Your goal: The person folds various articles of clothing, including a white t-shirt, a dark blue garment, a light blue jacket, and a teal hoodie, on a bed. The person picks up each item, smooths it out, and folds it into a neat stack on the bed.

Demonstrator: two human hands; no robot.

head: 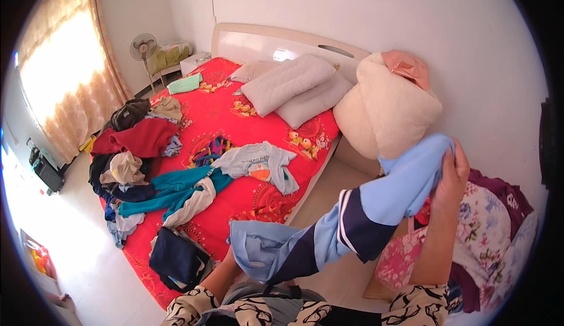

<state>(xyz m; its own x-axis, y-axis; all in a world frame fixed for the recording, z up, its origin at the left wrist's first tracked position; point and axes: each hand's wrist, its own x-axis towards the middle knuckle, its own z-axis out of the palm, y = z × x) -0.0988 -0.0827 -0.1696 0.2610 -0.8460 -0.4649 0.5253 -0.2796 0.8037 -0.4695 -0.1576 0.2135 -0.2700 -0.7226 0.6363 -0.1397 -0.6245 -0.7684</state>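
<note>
A light-blue and navy garment with white stripes [374, 220] stretches between my two arms, in the air at the bedside. High on its right end, my right hand [456, 167] grips the bunched light-blue cloth. My left forearm enters behind or inside the garment's wide lower-left end; the cloth hides that hand, so its grip cannot be seen. Below and left of it, a stack of folded dark clothes [178, 255] lies on the bed's near corner. Beyond are teal trousers [176, 189] and a pale grey printed T-shirt [260, 163], spread on a red floral bedsheet [207, 114].
A heap of clothes [128, 136] covers the bed's left side. Grey pillows [291, 83] rest near the headboard [264, 39]. A bulky cream bundle [387, 105] stands right of the bed. Floral fabrics [484, 224] are piled at my right. A standing fan [143, 47] is in the far corner.
</note>
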